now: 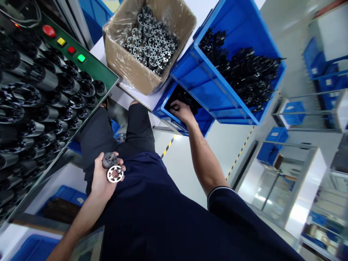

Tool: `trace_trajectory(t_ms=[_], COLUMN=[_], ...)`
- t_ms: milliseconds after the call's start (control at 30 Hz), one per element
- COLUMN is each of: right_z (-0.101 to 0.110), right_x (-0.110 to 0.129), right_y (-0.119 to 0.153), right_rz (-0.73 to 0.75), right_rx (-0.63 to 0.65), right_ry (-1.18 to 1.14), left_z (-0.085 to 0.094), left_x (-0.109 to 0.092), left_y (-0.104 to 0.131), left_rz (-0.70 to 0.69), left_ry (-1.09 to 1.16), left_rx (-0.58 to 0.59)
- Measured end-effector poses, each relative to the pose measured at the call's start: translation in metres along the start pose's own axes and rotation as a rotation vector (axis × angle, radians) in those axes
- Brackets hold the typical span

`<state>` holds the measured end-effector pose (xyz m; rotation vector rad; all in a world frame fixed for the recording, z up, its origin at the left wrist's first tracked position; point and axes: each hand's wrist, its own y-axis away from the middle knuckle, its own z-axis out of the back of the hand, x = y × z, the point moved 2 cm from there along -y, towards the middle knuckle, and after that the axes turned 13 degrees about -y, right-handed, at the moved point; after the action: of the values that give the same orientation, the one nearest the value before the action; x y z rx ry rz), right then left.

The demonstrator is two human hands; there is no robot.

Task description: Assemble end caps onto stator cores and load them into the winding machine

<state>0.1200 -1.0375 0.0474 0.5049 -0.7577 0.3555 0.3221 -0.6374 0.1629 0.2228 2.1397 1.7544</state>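
Left hand (102, 179) clenches a dull grey cylinder (109, 160) and a shiny slotted metal ring (115, 173), ring face up, near the lap. Right hand (181, 111) reaches into the lower blue bin (208, 121) among black parts (187, 99); its grip is hidden.

Shiny bare-metal ring (115, 173), glossy blue plastic bin (187, 123), matt brown cardboard box (130, 69) lined with crinkled clear film.

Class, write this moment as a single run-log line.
left hand: holds metal part | right hand: in lower blue bin, among black parts
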Motion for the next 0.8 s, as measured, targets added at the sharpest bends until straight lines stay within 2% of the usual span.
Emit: trace_trajectory(t_ms=[100, 267, 367, 433, 500, 567, 667, 700, 800], right_z=[0.008, 0.017, 0.022, 0.025, 0.024, 0.016, -0.010, -0.020, -0.042], right_x=[-0.002, -0.006, -0.006, 0.005, 0.031, 0.074, 0.151, 0.174, 0.218], right_y=[0.009, 0.027, 0.037, 0.049, 0.072, 0.107, 0.169, 0.186, 0.216], right_rz=[-0.054, -0.117, -0.108, -0.074, 0.059, 0.304, 0.579, 0.640, 0.706], right_rx=[-0.041, -0.086, -0.149, -0.209, -0.248, -0.231, -0.021, 0.067, 0.122], right_ry=[-0.034, -0.200, -0.301, -0.353, -0.438, -0.555, -0.642, -0.647, -0.704], left_z=[0.006, 0.019, 0.020, 0.013, 0.002, -0.011, -0.031, -0.035, -0.040], left_x=[-0.003, 0.003, 0.003, 0.000, -0.005, -0.012, -0.019, -0.020, -0.020], left_y=[-0.002, -0.011, -0.012, -0.009, -0.002, 0.007, 0.020, 0.024, 0.032], left_rz=[-0.138, -0.228, -0.418, -0.545, -0.644, -0.734, -0.823, -0.845, -0.954], left_ry=[-0.046, -0.104, -0.150, -0.169, -0.186, -0.203, -0.219, -0.228, -0.266], left_rx=[0.003, 0.074, 0.152, 0.216, 0.295, 0.389, 0.514, 0.524, 0.444])
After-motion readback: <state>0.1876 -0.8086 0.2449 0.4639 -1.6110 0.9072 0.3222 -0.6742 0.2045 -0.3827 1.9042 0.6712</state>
